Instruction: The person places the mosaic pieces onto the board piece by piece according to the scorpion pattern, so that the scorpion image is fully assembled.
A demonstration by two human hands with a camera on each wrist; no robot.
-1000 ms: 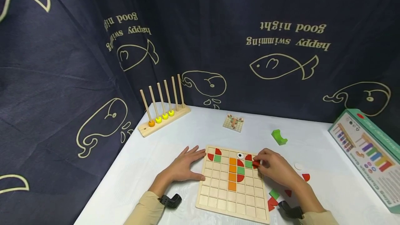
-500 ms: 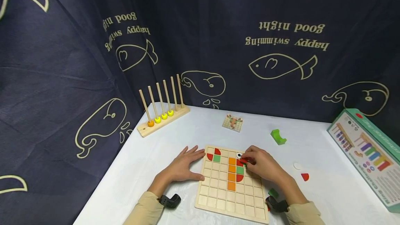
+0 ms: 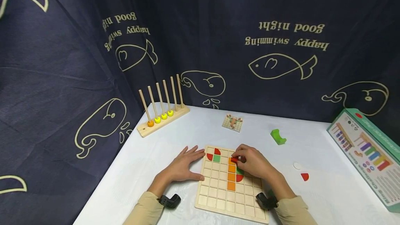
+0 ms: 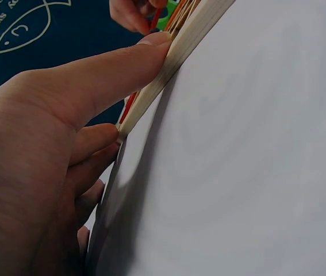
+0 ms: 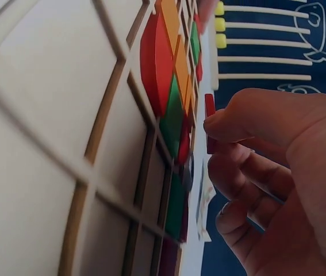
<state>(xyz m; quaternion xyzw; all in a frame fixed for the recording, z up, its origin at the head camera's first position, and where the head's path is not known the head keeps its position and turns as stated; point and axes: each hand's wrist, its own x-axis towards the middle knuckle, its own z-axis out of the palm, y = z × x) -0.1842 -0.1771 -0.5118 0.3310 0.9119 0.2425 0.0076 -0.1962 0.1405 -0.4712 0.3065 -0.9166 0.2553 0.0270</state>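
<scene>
A wooden grid board (image 3: 215, 186) lies on the table, with orange squares (image 3: 231, 177), green squares and red quarter-circles in some cells. My left hand (image 3: 182, 167) lies with fingers spread at its left edge; thumb and fingertips touch the rim, as the left wrist view also shows. My right hand (image 3: 254, 162) pinches a thin red piece (image 3: 235, 160) between thumb and fingers above the column of orange squares. In the right wrist view the red piece (image 5: 210, 103) is edge-on, apart from the board. The right hand hides the board's upper right cells.
Beyond the board lies a small pattern card (image 3: 232, 123). A wooden peg stand (image 3: 164, 119) with a few beads is at the back left. To the right are a green arched block (image 3: 278, 137), a white disc (image 3: 297, 166), a red quarter-circle (image 3: 305, 176) and a box (image 3: 362, 159).
My right hand has moved left across the board, from its right edge to above the orange column, carrying the red piece. The left hand stays in place.
</scene>
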